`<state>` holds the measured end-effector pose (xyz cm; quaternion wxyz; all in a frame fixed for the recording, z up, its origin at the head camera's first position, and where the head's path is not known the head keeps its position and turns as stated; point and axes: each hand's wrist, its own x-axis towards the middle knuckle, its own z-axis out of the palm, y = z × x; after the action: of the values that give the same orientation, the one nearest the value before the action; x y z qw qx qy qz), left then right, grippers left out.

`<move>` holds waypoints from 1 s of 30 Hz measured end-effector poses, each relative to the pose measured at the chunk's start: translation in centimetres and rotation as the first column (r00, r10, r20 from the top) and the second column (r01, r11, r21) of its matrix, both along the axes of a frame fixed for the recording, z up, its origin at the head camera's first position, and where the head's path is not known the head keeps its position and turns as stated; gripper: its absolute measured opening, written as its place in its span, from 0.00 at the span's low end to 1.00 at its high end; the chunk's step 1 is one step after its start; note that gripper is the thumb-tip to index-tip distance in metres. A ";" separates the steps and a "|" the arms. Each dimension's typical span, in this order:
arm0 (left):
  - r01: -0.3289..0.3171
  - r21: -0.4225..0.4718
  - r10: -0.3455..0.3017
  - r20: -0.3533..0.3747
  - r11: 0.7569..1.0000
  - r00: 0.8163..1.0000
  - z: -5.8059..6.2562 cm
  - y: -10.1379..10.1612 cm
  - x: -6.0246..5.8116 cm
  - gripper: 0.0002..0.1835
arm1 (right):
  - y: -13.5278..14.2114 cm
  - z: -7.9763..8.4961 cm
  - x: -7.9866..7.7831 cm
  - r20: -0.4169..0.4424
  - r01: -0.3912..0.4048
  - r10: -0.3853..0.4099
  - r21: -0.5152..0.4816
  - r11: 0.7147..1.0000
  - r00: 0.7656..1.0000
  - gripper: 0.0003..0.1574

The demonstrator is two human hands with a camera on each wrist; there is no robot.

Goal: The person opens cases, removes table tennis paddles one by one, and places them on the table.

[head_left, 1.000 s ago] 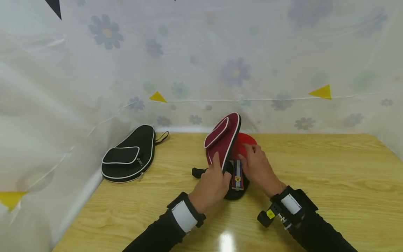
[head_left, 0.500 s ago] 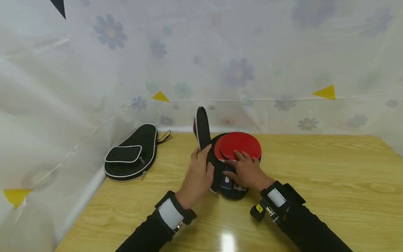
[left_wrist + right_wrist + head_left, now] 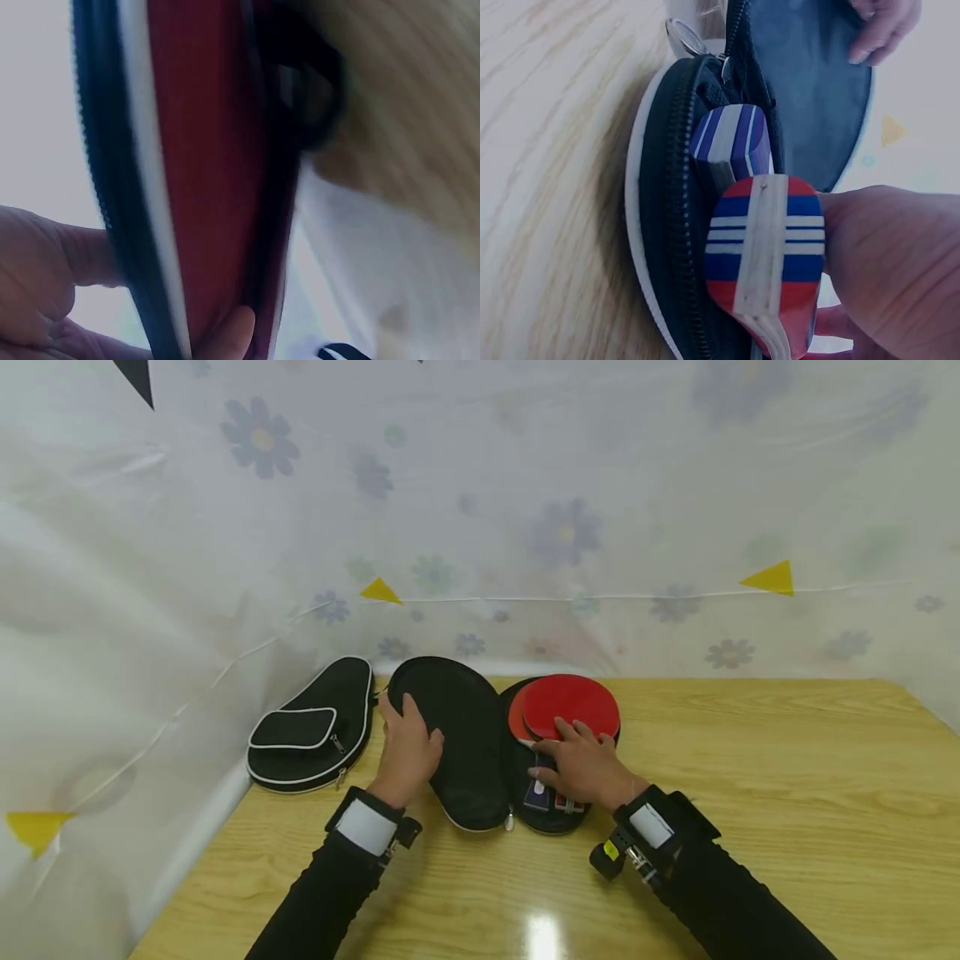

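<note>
A table tennis paddle case lies unzipped on the table, its black-lined lid (image 3: 468, 735) folded out to the left. My left hand (image 3: 405, 756) pinches the lid's left edge; in the left wrist view its dark red outside (image 3: 202, 150) shows, with a fingertip on it. Two paddles lie in the case's other half (image 3: 562, 822): a red-faced upper paddle (image 3: 581, 697) partly covers an orange-red lower paddle (image 3: 516, 720). My right hand (image 3: 588, 768) rests on them, fingers spread over the upper one. A red-and-blue striped handle (image 3: 765, 247) and a purple-striped handle (image 3: 731, 142) appear in the right wrist view.
A black paddle case (image 3: 311, 727) with white piping lies at the left, close to the opened lid. The wooden table (image 3: 780, 793) extends to the right. Behind it hangs a flower-patterned sheet (image 3: 480, 510) with yellow triangles.
My left hand has swung the lid from raised over the paddles to folded out at the left. My right hand has moved down and left onto the paddles, then stayed there.
</note>
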<state>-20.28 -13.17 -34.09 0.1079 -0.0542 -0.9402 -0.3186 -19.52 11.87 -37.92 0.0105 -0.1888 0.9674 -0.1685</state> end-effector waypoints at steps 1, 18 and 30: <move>-0.009 -0.007 0.009 0.023 1.000 1.000 -0.2 -0.3 -0.2 0.38 | 0.0 0.0 -0.1 -0.001 -0.001 0.001 0.002 1.000 1.000 0.28; 0.123 -0.252 -0.040 0.313 0.960 0.949 -3.7 -2.1 -1.9 0.53 | 0.0 0.3 0.3 -0.019 0.000 0.000 0.033 0.999 1.000 0.28; 0.253 -0.318 -0.132 0.356 0.914 0.925 -3.5 -1.4 -2.7 0.52 | 0.2 0.6 0.8 -0.057 -0.012 0.013 0.015 1.000 0.998 0.27</move>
<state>-23.02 -14.57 -37.57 -0.0934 -0.1129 -0.9768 -0.1559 -18.69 12.08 -37.28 -0.0149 -0.1995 0.9673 -0.1556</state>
